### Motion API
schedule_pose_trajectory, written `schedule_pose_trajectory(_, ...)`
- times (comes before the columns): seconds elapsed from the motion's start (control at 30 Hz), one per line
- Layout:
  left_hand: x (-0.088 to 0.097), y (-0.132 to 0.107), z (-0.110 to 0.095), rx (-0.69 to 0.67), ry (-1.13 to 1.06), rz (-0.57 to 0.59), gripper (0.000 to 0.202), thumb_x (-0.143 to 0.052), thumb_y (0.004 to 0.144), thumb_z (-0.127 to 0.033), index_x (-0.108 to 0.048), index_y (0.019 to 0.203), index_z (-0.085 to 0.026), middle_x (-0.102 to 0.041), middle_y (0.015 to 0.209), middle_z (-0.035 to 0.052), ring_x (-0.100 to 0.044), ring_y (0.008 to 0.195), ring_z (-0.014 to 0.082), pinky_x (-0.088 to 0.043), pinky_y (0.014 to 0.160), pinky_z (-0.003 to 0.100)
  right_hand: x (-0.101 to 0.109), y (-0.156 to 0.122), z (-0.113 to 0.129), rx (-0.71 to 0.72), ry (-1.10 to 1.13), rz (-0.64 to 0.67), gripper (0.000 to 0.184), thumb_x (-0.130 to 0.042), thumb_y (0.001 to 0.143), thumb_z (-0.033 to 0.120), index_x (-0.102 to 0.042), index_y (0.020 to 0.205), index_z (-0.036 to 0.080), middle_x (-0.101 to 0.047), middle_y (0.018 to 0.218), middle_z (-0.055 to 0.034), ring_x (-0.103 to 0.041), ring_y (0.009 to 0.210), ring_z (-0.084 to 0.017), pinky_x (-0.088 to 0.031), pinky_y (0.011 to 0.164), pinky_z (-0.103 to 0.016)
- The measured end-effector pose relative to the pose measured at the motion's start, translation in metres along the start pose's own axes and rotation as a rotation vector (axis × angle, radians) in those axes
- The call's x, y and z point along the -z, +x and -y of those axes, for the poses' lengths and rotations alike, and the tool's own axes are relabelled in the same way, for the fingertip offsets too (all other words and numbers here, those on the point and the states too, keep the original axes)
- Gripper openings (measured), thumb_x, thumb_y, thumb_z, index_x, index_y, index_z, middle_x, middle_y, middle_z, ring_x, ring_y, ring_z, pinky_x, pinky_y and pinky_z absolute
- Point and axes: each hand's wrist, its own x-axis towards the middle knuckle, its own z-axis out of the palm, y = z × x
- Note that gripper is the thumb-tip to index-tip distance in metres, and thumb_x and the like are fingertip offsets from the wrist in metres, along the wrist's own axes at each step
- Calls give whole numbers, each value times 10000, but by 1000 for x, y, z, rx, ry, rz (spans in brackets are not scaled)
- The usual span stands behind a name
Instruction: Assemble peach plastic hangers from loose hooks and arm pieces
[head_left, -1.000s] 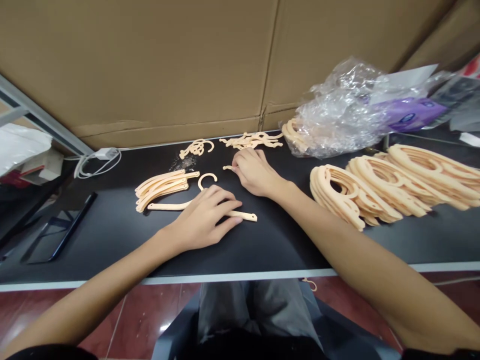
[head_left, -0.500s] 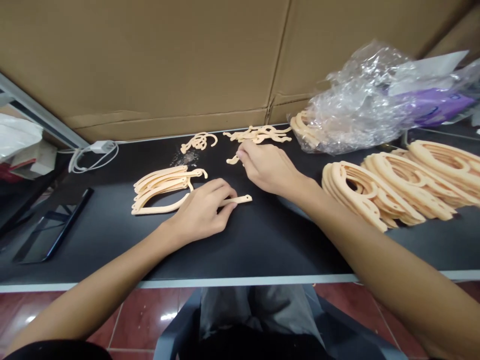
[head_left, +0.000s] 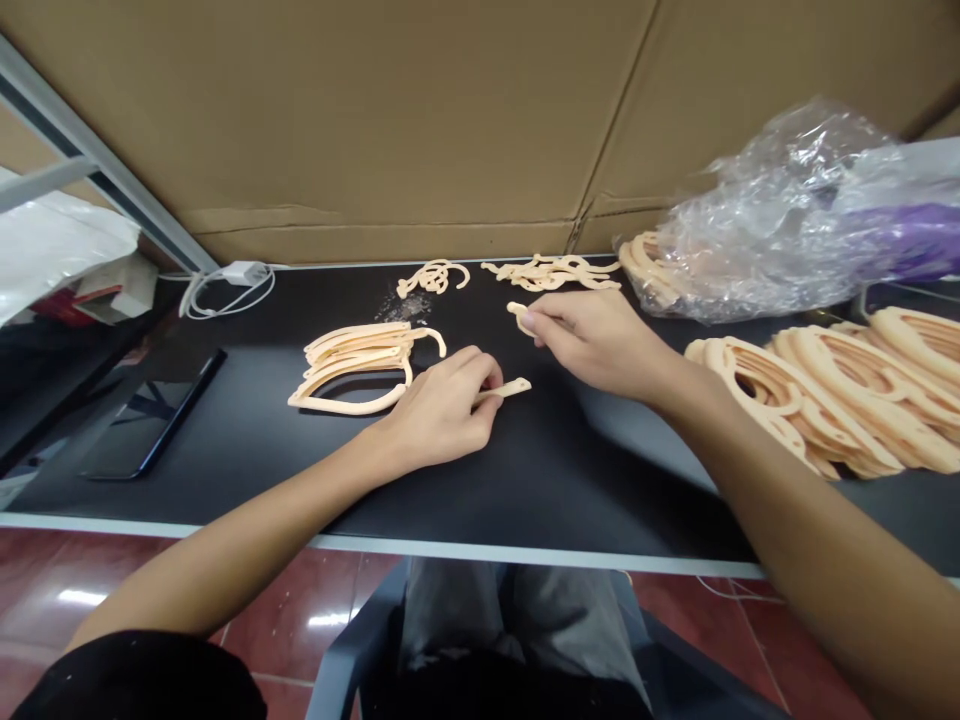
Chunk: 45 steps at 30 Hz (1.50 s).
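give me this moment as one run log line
left hand: fingers on flat peach plastic strip | right hand: pinching small peach plastic hook piece | beside: stacked curved peach plastic frames, black tabletop

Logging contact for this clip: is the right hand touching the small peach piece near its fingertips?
Touching: in the head view, the right hand pinches the small peach piece between its fingers.

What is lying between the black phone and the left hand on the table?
The head view shows a stack of curved peach plastic pieces between the phone and left hand.
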Motion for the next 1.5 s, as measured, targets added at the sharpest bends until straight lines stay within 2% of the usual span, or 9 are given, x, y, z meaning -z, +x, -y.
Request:
schedule_pose_trajectory(0.13, 1, -1, -2, 8, 9, -2, 44, -524, 896, -154, -528, 879, -194, -587, 904, 21, -564, 796, 175, -426, 687, 323, 0, -15, -1, -40, 140, 124, 265, -459, 991, 346, -575, 801, 203, -655, 739, -4, -574, 682, -139, -379, 674, -260)
schedule_pose_trajectory(0.33, 1, -3, -3, 28, -27, 2, 60, -506, 897, -134, -524, 887, -190, -607, 829, 7, -564, 728, 159, -402, 635, 293, 9, -34, 6, -72, 129, 245, 348, -461, 988, 431, -620, 781, 202, -511, 586, 38, -457, 558, -117, -320, 584, -270)
schedule_pose_trajectory(0.5, -2, -4, -4, 26, -40, -40, 34, -548, 871, -145, -549, 881, -178, -605, 794, 1, -542, 676, 141, -384, 607, 277, 12, -34, -1, -78, 99, 395, 352, -463, 968, 433, -645, 767, 209, -500, 566, 35, -434, 539, -121, -297, 573, -290)
schedule_pose_trajectory(0.67, -6, -3, -3, 5, -78, -75, 25, -588, 877, -185, -569, 866, -173, -606, 775, -8, -541, 657, 128, -387, 606, 267, 11, -33, -4, -107, 109, 437, 364, -457, 953, 438, -590, 702, 209, -457, 545, 40, -397, 534, -115, -276, 556, -290)
schedule_pose_trajectory(0.77, -6, -2, -2, 20, -104, -56, 110, -606, 908, -249, -568, 835, -176, -621, 774, -10, -560, 671, 132, -392, 612, 270, 10, -32, -3, -110, 146, 454, 363, -461, 938, 429, -554, 669, 204, -437, 542, 42, -386, 535, -109, -272, 550, -286)
schedule_pose_trajectory(0.87, -5, -2, -1, 20, -83, -45, 107, -622, 905, -226, -566, 829, -176, -621, 759, -15, -558, 662, 133, -378, 601, 266, 11, -32, -2, -109, 181, 459, 369, -460, 936, 424, -522, 649, 200, -415, 541, 46, -368, 534, -101, -266, 542, -282)
schedule_pose_trajectory(1.03, -5, -1, 4, -69, -8, -67, 83, -629, 898, -159, -555, 863, -173, -626, 775, -8, -566, 681, 140, -388, 616, 266, 10, -32, -4, -113, 227, 464, 379, -473, 924, 423, -461, 620, 199, -356, 539, 52, -329, 535, -93, -249, 523, -276)
schedule_pose_trajectory(1.17, -5, -1, 8, -172, -10, -75, 98, -606, 924, -159, -541, 851, -169, -618, 782, 1, -568, 689, 140, -416, 629, 262, 10, -32, -5, -111, 255, 488, 356, -481, 910, 419, -504, 635, 195, -343, 546, 53, -316, 534, -93, -249, 528, -275)
schedule_pose_trajectory(1.5, -6, -1, 13, -329, -9, -72, 143, -512, 985, -148, -538, 845, -164, -609, 788, 29, -559, 700, 142, -461, 653, 262, 10, -34, -1, -82, 103, 537, 356, -461, 945, 411, -524, 661, 205, -467, 582, 33, -377, 557, -109, -243, 589, -299)
